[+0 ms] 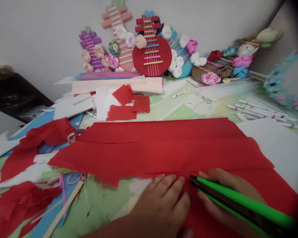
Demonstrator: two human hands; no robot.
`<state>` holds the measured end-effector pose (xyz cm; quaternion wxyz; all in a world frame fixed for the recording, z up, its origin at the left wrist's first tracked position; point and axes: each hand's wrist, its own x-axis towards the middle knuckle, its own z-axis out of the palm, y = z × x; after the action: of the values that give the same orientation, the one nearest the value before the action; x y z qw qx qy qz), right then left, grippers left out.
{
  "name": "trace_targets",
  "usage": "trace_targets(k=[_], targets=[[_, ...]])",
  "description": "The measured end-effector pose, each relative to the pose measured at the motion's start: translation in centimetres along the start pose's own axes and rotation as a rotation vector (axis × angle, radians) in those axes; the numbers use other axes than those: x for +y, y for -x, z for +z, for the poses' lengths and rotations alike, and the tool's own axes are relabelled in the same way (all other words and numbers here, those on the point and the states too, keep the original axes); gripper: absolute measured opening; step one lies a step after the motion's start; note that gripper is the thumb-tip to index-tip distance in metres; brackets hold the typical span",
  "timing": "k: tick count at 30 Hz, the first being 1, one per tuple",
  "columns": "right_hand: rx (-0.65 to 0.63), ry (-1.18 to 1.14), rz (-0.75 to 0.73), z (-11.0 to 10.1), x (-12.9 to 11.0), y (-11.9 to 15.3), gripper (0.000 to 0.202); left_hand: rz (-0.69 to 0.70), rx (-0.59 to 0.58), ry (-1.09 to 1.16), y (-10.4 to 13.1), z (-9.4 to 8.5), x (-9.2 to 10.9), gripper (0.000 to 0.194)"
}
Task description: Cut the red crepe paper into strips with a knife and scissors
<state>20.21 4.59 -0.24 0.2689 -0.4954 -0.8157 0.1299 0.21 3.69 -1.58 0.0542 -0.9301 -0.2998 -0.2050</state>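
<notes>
So, on the far left, red scraps point(26, 201) are heaped on the table point(99, 195), with a flat wooden stick point(64, 208) left slanting just beside them. A bit further over, small red pieces point(123, 112) are laid partly on white paper point(101, 102). Behind those, toy guitars point(152, 58) trimmed with flowers are propped against the wall. The big red sheet point(154, 148) is spread across the middle, right up to the hands. Its near part is covered by the left hand point(164, 198), placed palm down with the fingers a little bent; whether any is pinched underneath can't be told. Next along, a green and black tool point(238, 195) is gripped between thumb and fingers by the right hand point(228, 178), its black tip pointed at the sheet. Far right, slim pens point(263, 110) are scattered.
</notes>
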Motion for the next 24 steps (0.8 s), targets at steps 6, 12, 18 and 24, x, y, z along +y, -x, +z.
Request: trace_targets(k=[6, 12, 18, 24], targets=[[-0.003, 0.018, -0.007, 0.0, -0.1, -0.3, 0.009, -0.037, -0.031, -0.006, 0.6, 1.2, 0.4, 0.053], [-0.003, 0.0, 0.001, 0.2, 0.1, -0.1, 0.007, -0.033, -0.099, -0.03, 0.9, 1.6, 0.6, 0.058], [-0.052, 0.01, 0.018, 0.1, -0.1, -0.4, 0.007, -0.027, -0.09, -0.033, 0.7, 1.5, 0.4, 0.059], [-0.091, -0.038, 0.044, -0.1, -0.1, -0.4, 0.008, -0.032, -0.051, -0.026, 0.9, 1.5, 0.4, 0.055]])
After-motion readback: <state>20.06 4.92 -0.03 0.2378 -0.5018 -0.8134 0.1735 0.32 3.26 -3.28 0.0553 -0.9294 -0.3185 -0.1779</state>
